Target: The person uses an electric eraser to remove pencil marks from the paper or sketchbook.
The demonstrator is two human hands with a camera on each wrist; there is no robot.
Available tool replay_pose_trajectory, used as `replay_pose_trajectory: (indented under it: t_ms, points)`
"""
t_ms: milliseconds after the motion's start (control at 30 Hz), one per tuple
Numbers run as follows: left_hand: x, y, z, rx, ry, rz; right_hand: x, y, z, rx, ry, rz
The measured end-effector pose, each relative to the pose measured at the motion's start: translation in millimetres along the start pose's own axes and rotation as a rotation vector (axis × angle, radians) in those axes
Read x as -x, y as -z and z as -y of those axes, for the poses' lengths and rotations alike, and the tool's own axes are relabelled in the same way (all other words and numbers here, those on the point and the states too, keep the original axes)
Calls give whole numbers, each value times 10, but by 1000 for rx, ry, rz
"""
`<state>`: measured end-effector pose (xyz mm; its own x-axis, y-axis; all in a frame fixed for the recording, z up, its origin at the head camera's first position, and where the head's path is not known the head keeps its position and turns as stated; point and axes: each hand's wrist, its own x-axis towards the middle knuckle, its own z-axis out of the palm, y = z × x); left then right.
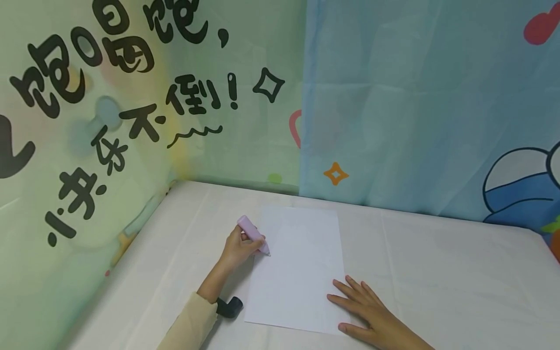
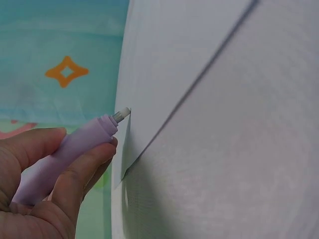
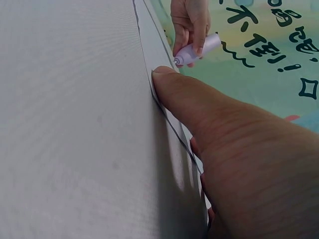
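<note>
My left hand [image 1: 236,252] pinches a thick lilac pen-shaped tool [image 1: 248,227] between thumb and fingers. Seen from the left wrist, the tool [image 2: 75,152] has a stepped collar and a short, pale, blunt tip, close by the paper's edge. A white sheet of paper [image 1: 299,272] lies upright in front of me, and the tool's tip is over its left edge in the head view. With fingers spread, my right hand [image 1: 367,311] rests at the sheet's lower right edge. In the right wrist view its thumb [image 3: 199,99] lies along the paper's border.
A white cloth covers the table [image 1: 437,272]. Behind it hang a green printed curtain [image 1: 245,155] with black lettering and a blue one [image 1: 393,121]. A black band with a dark block [image 1: 230,307] sits at my left wrist, beside the cream sleeve [image 1: 192,323].
</note>
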<state>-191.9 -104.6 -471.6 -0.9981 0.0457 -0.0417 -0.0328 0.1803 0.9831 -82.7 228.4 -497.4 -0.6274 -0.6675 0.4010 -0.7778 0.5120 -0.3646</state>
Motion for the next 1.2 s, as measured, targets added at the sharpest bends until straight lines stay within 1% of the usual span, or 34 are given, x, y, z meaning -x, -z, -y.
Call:
replay_pose_trajectory:
  t_ms: [233,433,700,1200]
  points:
    - [-3,-29,-20,-2,-5,16,-7,6,8,-35,-2,9]
    - [-13,-47,-27,-18,-21,31,-14,7,6,-25,11,5]
    - [-10,-61,-17,-36,-46,52,-2,4,-4,-20,5,9]
    - [2,-3,-8,-19,-28,10,0,0,-8,-9,7,6]
